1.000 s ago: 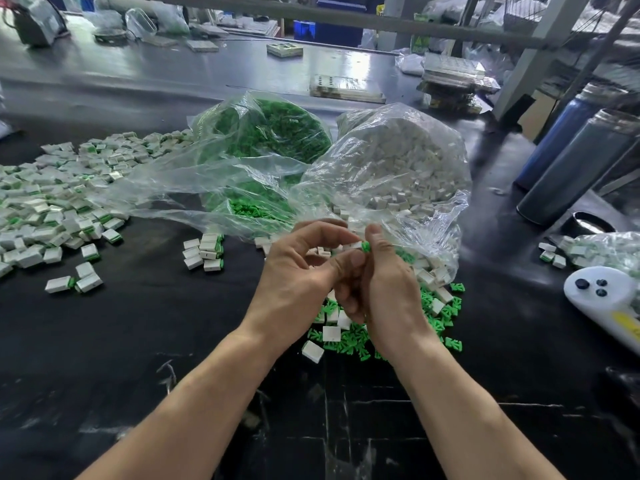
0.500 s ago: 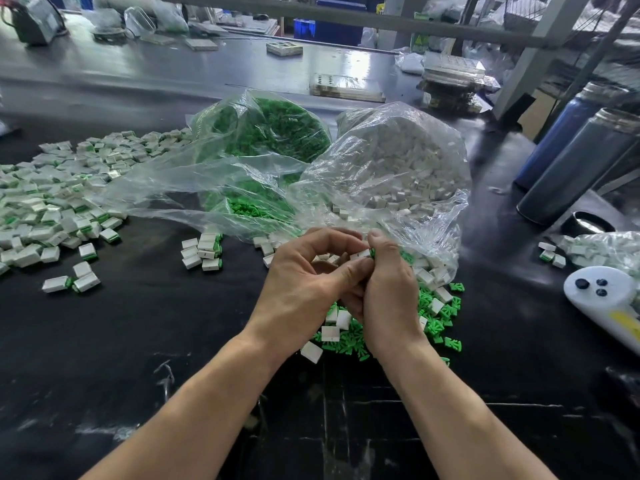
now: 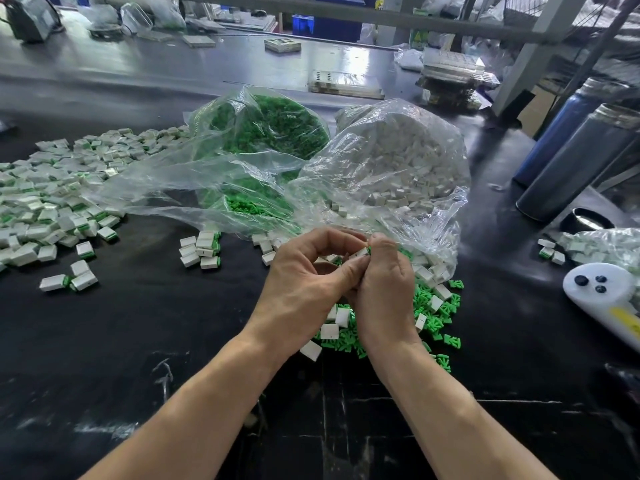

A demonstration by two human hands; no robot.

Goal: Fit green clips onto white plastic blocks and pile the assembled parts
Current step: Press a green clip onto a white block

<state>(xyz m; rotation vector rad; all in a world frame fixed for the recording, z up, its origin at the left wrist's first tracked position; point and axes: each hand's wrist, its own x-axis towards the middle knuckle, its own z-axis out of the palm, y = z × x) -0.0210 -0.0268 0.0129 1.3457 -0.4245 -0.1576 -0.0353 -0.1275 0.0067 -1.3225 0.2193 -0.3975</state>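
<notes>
My left hand (image 3: 304,285) and my right hand (image 3: 384,289) meet at the table's middle, fingers curled around one white block (image 3: 362,252) with a green clip at its tip. Loose green clips (image 3: 433,320) and white blocks (image 3: 329,330) lie under and right of my hands. A clear bag of green clips (image 3: 263,126) sits behind, with a clear bag of white blocks (image 3: 398,161) to its right. A wide pile of assembled parts (image 3: 52,199) spreads at the left, and a small group of assembled parts (image 3: 201,249) lies nearer.
The black table (image 3: 138,341) carries two dark cylinders (image 3: 575,157) at the right, a white controller (image 3: 609,299) and another small bag of parts (image 3: 595,244). Stacked trays (image 3: 450,77) and boxes stand at the back.
My hands have pressed closer together on the block and shifted slightly down and left; the parts on the table have not moved.
</notes>
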